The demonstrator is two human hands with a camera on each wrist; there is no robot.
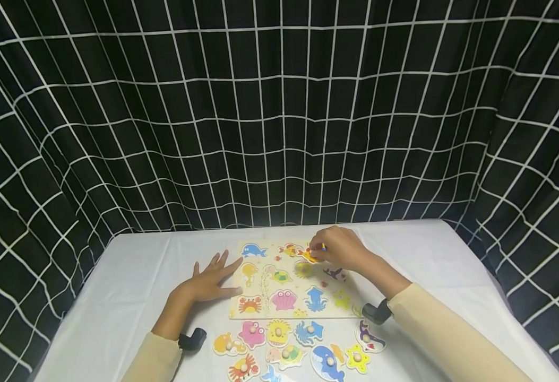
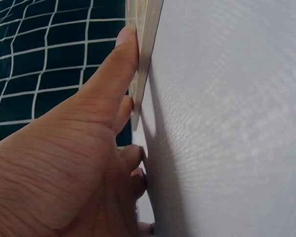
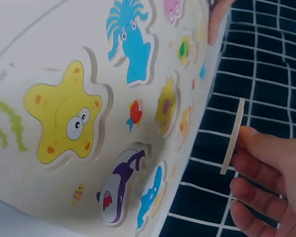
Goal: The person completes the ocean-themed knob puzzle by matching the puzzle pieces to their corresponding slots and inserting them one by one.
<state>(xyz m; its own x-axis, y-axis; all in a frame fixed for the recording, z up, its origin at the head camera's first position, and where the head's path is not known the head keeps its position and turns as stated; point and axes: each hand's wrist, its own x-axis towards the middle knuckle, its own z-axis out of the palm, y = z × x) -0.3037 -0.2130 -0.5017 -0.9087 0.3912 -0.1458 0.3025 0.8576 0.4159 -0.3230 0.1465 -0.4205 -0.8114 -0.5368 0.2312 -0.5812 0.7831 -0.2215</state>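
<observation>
My right hand [image 1: 340, 248] pinches an orange-and-yellow puzzle piece [image 1: 310, 257] over the upper right part of the wooden puzzle board [image 1: 279, 314]. In the right wrist view that piece shows edge-on as a thin pale slab between thumb and fingers, apart from the board's face. A fish picture [image 1: 290, 249] on the board lies just left of the held piece. My left hand [image 1: 207, 282] has its fingers spread, with thumb and index fingertip at the board's left edge. The left wrist view shows the thumb [image 2: 108, 74] against that edge.
Several knobbed sea-animal pieces lie in front of the board, among them a blue whale [image 1: 326, 363], a yellow starfish [image 1: 357, 358], a crab [image 1: 243, 367] and a turtle [image 1: 286, 355]. A white cloth [image 1: 131, 286] covers the table. Black gridded curtains [image 1: 279, 132] hang behind and beside it.
</observation>
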